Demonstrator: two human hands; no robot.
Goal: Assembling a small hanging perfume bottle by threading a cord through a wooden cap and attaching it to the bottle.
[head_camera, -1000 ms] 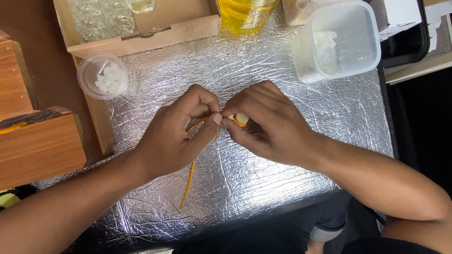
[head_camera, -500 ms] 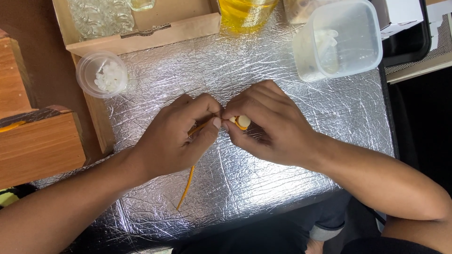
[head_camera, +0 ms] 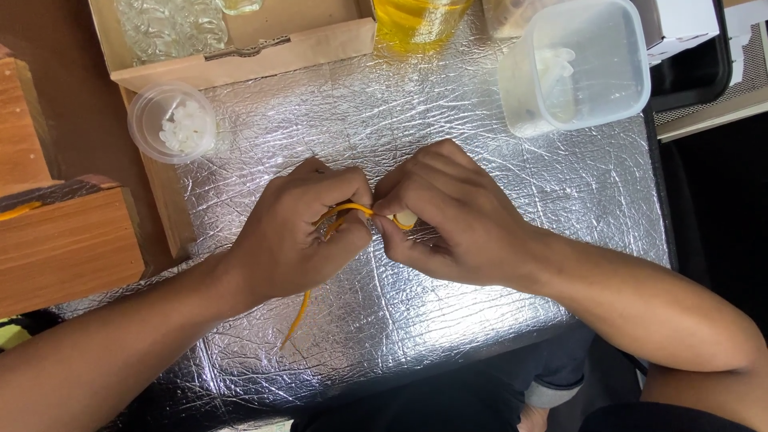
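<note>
Both hands, left (head_camera: 300, 236) and right (head_camera: 448, 216), pinch a thin orange cord (head_camera: 350, 210) together above the crinkled silver foil surface (head_camera: 480, 160) (steadying it for fine fingerwork, I judge).

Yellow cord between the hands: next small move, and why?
Probably pull the yellow cord further through the small pale piece. The right hand pinches that piece, the left hand grips the cord arched between them, and slack trails onto the foil.
</note>
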